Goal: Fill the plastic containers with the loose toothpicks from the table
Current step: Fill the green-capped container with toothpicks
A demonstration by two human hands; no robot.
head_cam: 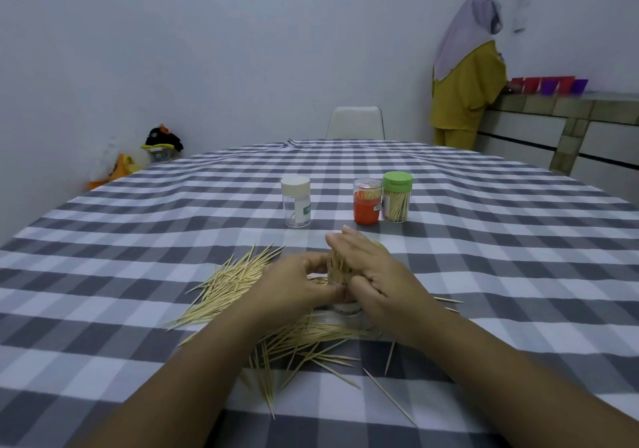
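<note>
Loose toothpicks [224, 285] fan out, pale — both hands, left [294, 285] and right [377, 275], clasp an upright bundle [340, 268].

Home dining room, checked tablecloth [138, 226] on table, white chair [355, 122], tiled counter [553, 109], plastic cups [549, 85]

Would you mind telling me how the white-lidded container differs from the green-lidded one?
The white-lidded container looks nearly empty; the green-lidded container is packed with toothpicks. The white-lidded one stands alone to the left; the green-lidded one sits against an orange container. Both are clear, upright and capped.
</note>
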